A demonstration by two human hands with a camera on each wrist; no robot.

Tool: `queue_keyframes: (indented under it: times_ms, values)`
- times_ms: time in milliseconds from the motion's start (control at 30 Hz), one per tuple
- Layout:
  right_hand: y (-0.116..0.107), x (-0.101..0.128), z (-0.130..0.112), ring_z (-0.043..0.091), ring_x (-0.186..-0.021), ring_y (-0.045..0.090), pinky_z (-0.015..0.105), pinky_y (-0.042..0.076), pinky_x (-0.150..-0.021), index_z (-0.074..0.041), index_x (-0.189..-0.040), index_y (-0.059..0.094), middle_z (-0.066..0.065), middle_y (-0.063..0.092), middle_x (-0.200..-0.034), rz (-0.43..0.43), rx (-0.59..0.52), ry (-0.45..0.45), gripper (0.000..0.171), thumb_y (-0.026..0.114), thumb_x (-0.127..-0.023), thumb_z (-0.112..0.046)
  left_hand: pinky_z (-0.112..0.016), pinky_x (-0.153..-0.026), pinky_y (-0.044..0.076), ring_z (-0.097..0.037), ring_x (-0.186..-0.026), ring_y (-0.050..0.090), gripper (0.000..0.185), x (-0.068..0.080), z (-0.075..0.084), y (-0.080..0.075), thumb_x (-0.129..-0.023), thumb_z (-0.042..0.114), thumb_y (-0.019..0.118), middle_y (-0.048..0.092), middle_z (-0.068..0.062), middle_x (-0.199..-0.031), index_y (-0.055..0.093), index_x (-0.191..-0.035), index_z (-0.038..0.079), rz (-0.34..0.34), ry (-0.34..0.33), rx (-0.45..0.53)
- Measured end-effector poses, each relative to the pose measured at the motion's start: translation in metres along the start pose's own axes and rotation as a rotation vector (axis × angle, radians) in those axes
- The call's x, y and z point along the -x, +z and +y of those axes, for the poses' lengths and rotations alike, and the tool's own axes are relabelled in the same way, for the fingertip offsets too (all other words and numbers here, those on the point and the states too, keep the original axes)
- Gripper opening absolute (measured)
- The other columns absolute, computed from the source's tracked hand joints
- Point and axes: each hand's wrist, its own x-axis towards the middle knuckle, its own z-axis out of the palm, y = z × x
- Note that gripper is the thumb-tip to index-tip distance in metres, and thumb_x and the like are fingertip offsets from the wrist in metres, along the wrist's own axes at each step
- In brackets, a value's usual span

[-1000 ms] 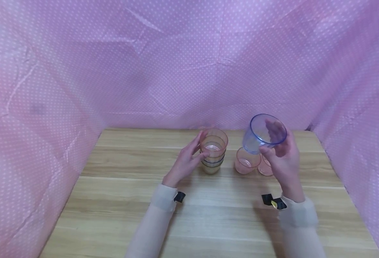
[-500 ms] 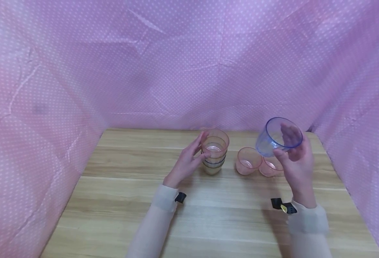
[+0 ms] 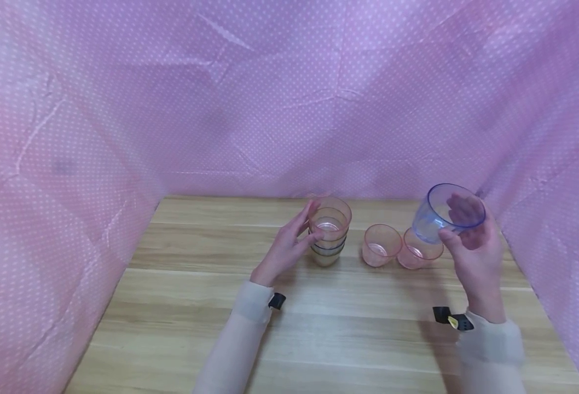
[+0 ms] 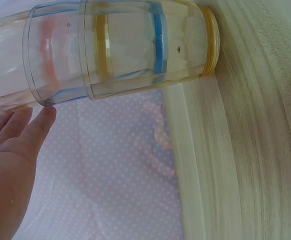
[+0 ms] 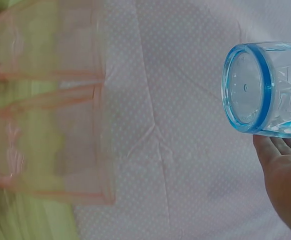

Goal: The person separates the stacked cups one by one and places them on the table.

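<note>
A stack of clear tinted cups (image 3: 326, 232), a pink one on top and yellow and blue ones below, stands upright on the wooden table (image 3: 181, 306). My left hand (image 3: 287, 246) rests against its left side near the top, fingers fairly straight and thumb at the front. In the left wrist view, fingertips (image 4: 46, 117) touch the upper cups. My right hand (image 3: 474, 246) holds a clear blue cup (image 3: 429, 219), tilted, in the air at the right. In the right wrist view, the blue cup's base (image 5: 245, 87) faces the camera.
Two pink cups stand upright side by side right of the stack, a left one (image 3: 380, 249) and a right one (image 3: 414, 254) partly below the raised blue cup. Pink dotted cloth (image 3: 250, 126) hangs behind the table and along both sides.
My right hand has moved to the right with the blue cup, uncovering more of the right pink cup. The left hand and the stack have stayed almost still.
</note>
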Motion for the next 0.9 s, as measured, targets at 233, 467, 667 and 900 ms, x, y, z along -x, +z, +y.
queue_keyframes:
  times_ms: [233, 467, 667, 900]
  values:
    - [-0.013, 0.006, -0.001, 0.033, -0.134, 0.053, 0.029, 0.042, -0.116, 0.012, -0.147, 0.043, 0.027, 0.054, -0.145, 0.023, -0.023, 0.037, 0.071, 0.065, -0.082, 0.031, -0.032, -0.119, 0.040, -0.031, -0.149, 0.038, 0.076, 0.000, 0.000, 0.000, -0.100, 0.003, 0.067, 0.036, -0.014, -0.165, 0.024, -0.163, 0.000, 0.003, 0.009, -0.006]
    - [-0.028, 0.012, -0.002, 0.030, -0.135, 0.052, 0.028, 0.043, -0.115, 0.009, -0.148, 0.043, 0.025, 0.055, -0.146, 0.062, 0.015, 0.089, 0.076, 0.056, -0.079, 0.038, -0.032, -0.118, 0.040, -0.032, -0.148, 0.039, 0.078, 0.000, 0.000, -0.001, -0.099, 0.004, 0.067, 0.035, -0.014, -0.165, 0.023, -0.163, 0.002, 0.002, 0.009, -0.008]
    - [-0.040, 0.017, -0.003, 0.030, -0.133, 0.055, 0.028, 0.045, -0.115, 0.010, -0.147, 0.043, 0.024, 0.057, -0.142, 0.098, -0.037, 0.115, 0.079, 0.051, -0.075, 0.043, -0.033, -0.118, 0.041, -0.032, -0.148, 0.039, 0.078, 0.001, -0.002, -0.001, -0.099, 0.003, 0.067, 0.036, -0.013, -0.165, 0.024, -0.163, 0.002, 0.012, 0.015, 0.005]
    - [-0.057, 0.020, -0.002, 0.028, -0.129, 0.058, 0.027, 0.048, -0.111, 0.008, -0.146, 0.043, 0.022, 0.059, -0.140, 0.106, -0.012, 0.108, 0.079, 0.051, -0.075, 0.043, -0.032, -0.118, 0.041, -0.032, -0.149, 0.038, 0.078, 0.000, -0.002, -0.001, -0.100, 0.004, 0.066, 0.034, -0.013, -0.166, 0.023, -0.164, 0.003, 0.000, 0.005, 0.001]
